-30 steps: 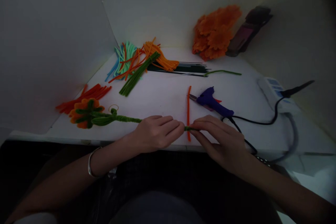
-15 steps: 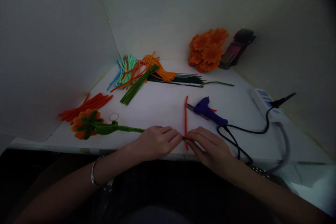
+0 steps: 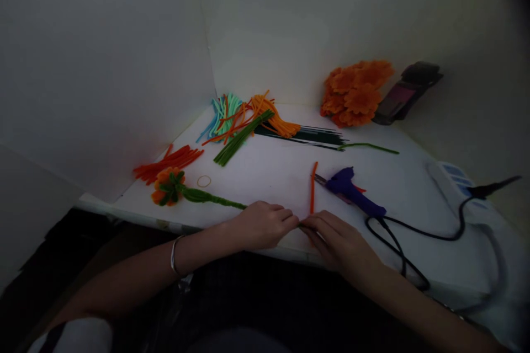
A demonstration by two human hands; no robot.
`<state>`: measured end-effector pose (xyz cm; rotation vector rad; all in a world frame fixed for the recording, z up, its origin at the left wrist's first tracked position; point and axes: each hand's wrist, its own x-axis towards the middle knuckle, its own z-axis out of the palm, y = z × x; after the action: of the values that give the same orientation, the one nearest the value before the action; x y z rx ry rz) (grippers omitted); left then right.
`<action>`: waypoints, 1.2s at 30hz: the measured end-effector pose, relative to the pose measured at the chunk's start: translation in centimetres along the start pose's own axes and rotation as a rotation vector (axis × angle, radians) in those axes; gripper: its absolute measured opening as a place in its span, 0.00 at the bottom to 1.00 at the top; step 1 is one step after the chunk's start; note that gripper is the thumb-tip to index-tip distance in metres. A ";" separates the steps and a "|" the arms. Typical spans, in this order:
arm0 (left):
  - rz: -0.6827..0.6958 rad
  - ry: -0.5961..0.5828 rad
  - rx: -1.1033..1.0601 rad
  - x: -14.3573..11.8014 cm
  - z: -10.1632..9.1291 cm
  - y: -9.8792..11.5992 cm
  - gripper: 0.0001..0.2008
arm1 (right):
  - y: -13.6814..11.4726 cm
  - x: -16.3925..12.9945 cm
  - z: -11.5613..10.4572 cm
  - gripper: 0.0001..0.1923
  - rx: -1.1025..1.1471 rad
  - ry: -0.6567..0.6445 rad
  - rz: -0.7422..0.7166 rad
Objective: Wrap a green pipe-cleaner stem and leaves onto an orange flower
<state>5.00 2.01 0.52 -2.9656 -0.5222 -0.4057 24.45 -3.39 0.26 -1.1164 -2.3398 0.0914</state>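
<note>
An orange pipe-cleaner flower [image 3: 167, 192] with green leaves lies on the white table [image 3: 269, 171]. Its green wrapped stem [image 3: 215, 200] runs right into my left hand [image 3: 265, 225], whose fingers are closed around it. My right hand [image 3: 337, 242] pinches the stem's end just right of the left fingertips, the two hands almost touching. A single orange pipe cleaner [image 3: 313, 186] lies just behind my hands.
A purple glue gun [image 3: 351, 193] with a black cord [image 3: 414, 234] lies to the right, plugged into a power strip [image 3: 455, 182]. Bundles of coloured pipe cleaners [image 3: 244, 121], dark wires [image 3: 318, 137], red pipe cleaners [image 3: 165, 160] and finished orange flowers [image 3: 356, 94] sit farther back. White walls enclose the table.
The view has swung left and down, so everything sits further right in the picture. My hands stay together on the stem's end; the flower lies in the same place on the table.
</note>
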 end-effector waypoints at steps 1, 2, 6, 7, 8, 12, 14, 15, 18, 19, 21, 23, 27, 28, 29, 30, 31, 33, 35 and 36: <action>-0.010 -0.013 0.005 0.0 0.3 -0.2 0.06 | 0.4 0.3 -0.3 0.07 0.008 -0.073 0.006; -0.024 -0.016 0.012 0.0 0.5 -0.5 0.06 | 1.1 0.7 -0.8 0.08 0.012 -0.129 0.016; -0.121 0.038 0.025 0.0 1.2 -2.0 0.07 | 6.8 2.9 -4.4 0.12 -0.184 -0.055 0.251; -0.146 0.061 0.017 0.1 1.2 -2.3 0.09 | 8.9 3.4 -5.4 0.13 -0.297 0.003 0.358; -0.164 0.084 -0.006 0.1 1.1 -2.6 0.11 | 11.2 3.8 -6.3 0.15 -0.391 -0.005 0.469; -0.153 0.152 -0.139 0.0 0.5 -3.0 0.19 | 19.3 4.6 -7.3 0.18 -0.474 -0.093 0.604; -0.101 0.141 -0.134 -0.1 0.1 -2.9 0.20 | 21.8 4.8 -6.6 0.19 -0.488 -0.138 0.616; -0.079 0.128 -0.121 -0.2 -0.1 -2.8 0.21 | 22.6 4.9 -6.0 0.19 -0.496 -0.154 0.623; -0.059 0.093 -0.142 -0.6 -0.5 -2.6 0.21 | 23.4 5.1 -4.7 0.17 -0.528 -0.163 0.659; -0.074 0.100 -0.174 -0.7 -0.6 -2.5 0.21 | 23.4 5.1 -4.5 0.16 -0.538 -0.153 0.669; -0.127 0.150 -0.277 -0.9 -0.8 -2.4 0.22 | 22.8 5.2 -4.8 0.15 -0.545 -0.121 0.673; -0.211 0.233 -0.425 -1.0 -1.0 -2.4 0.22 | 21.7 5.4 -5.7 0.15 -0.534 -0.069 0.657; -0.376 0.374 -0.760 -0.4 -1.3 -2.5 0.20 | 17.1 6.6 -9.2 0.11 -0.471 0.136 0.577; -0.401 0.405 -0.842 -0.1 -1.4 -2.5 0.20 | 15.4 7.0 -10.0 0.12 -0.442 0.197 0.547; -0.424 0.433 -0.923 0.3 -1.5 -2.5 0.20 | 13.5 7.3 -10.7 0.13 -0.401 0.244 0.506; -0.446 0.462 -1.000 0.7 -1.7 -2.5 0.21 | 11.5 7.6 -11.1 0.13 -0.354 0.284 0.469; -0.468 0.487 -1.074 1.1 -1.9 -2.4 0.21 | 9.5 7.8 -11.2 0.12 -0.303 0.316 0.437; -0.504 0.496 -1.227 1.8 -2.3 -2.1 0.21 | 5.8 8.1 -10.6 0.11 -0.081 0.281 0.354; -0.513 0.436 -1.402 2.4 -2.6 -1.6 0.21 | 2.8 8.2 -9.1 0.10 0.212 0.174 0.317; -0.505 0.382 -1.493 2.6 -2.6 -1.2 0.21 | 1.7 8.1 -8.2 0.10 0.339 0.129 0.325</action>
<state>6.33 3.63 3.85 -3.6540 -1.3638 -2.1797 25.62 2.38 10.38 -1.2717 -1.9215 0.4989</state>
